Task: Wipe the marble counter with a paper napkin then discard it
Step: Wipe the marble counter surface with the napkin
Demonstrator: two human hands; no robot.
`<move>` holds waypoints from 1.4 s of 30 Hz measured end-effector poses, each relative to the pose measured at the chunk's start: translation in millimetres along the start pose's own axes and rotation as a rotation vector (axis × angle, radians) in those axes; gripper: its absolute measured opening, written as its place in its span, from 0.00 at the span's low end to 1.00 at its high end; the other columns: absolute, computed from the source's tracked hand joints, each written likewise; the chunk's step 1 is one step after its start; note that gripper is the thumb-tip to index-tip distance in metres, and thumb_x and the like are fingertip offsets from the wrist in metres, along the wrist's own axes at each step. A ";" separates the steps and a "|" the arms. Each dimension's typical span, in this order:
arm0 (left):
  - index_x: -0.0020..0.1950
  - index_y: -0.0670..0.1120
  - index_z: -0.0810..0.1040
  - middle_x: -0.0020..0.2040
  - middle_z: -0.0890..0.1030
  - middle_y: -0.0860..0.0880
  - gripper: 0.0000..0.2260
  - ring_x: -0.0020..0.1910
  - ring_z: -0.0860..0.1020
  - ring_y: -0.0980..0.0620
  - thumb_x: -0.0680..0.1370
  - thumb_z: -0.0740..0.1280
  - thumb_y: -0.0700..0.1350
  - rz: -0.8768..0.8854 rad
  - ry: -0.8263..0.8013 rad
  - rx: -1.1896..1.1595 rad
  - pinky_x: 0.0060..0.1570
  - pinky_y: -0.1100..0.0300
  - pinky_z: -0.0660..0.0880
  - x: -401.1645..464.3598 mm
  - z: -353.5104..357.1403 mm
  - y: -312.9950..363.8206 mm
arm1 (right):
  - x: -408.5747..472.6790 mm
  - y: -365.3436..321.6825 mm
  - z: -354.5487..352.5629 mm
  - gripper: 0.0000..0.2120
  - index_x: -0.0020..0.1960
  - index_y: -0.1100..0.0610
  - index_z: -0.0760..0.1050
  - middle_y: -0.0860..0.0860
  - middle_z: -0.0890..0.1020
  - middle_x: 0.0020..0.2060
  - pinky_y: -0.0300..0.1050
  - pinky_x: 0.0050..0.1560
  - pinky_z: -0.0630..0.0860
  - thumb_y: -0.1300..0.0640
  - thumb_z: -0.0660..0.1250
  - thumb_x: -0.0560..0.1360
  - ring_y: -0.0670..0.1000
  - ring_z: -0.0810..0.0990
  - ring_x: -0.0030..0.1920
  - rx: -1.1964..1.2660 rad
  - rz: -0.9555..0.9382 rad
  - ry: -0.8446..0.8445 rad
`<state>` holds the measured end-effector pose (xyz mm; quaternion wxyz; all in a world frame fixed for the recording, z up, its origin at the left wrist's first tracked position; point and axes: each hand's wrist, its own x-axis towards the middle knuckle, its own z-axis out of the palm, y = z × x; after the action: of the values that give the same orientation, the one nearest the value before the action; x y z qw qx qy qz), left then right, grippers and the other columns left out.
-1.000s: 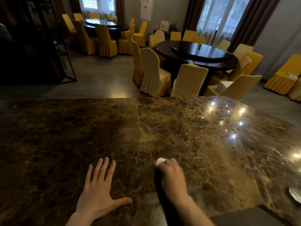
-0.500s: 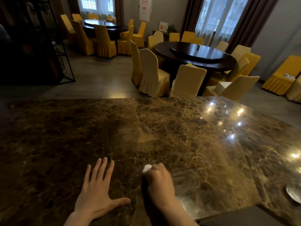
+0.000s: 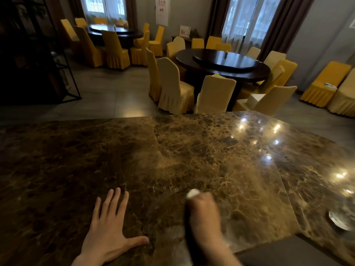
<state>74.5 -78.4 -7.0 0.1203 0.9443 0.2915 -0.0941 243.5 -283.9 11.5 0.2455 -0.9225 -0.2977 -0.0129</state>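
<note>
Pressing down on the marble counter [image 3: 192, 150], the right hand [image 3: 203, 214] is curled tight around a white paper napkin [image 3: 192, 193] that peeks out past its knuckles. The left hand [image 3: 107, 229] lies flat on the stone just beside it, fingers spread, grasping nothing.

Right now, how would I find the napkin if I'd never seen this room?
Find the big brown marble counter up front, where two hands rest near its closer edge. The left hand lies flat with nothing in it. The napkin is the small white wad sticking out from the closed right hand, the only white thing on the stone.
</note>
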 end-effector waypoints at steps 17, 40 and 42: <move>0.78 0.50 0.25 0.80 0.25 0.49 0.69 0.79 0.25 0.49 0.54 0.45 0.92 -0.011 -0.037 0.007 0.81 0.39 0.30 1.6 -2.7 1.2 | -7.9 34.9 -11.5 0.07 0.44 0.52 0.84 0.48 0.80 0.40 0.38 0.40 0.64 0.63 0.73 0.73 0.48 0.72 0.43 -0.026 0.105 0.059; 0.79 0.52 0.26 0.80 0.26 0.50 0.66 0.78 0.24 0.50 0.56 0.46 0.92 0.017 0.019 -0.007 0.81 0.39 0.31 0.9 4.6 -2.5 | -41.6 3.9 -1.4 0.10 0.48 0.55 0.84 0.49 0.82 0.45 0.39 0.42 0.71 0.67 0.73 0.71 0.51 0.76 0.50 -0.009 -0.011 0.003; 0.79 0.52 0.27 0.80 0.26 0.50 0.66 0.79 0.24 0.50 0.56 0.46 0.92 0.023 0.048 -0.009 0.81 0.40 0.31 0.6 6.8 -3.5 | -50.5 -11.4 8.4 0.14 0.56 0.54 0.83 0.48 0.82 0.51 0.43 0.46 0.77 0.65 0.70 0.73 0.52 0.75 0.55 0.016 -0.187 -0.079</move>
<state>72.2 -77.2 -14.3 0.1186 0.9490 0.2838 -0.0686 194.7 -299.4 0.6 0.2387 -0.8885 -0.3920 0.0030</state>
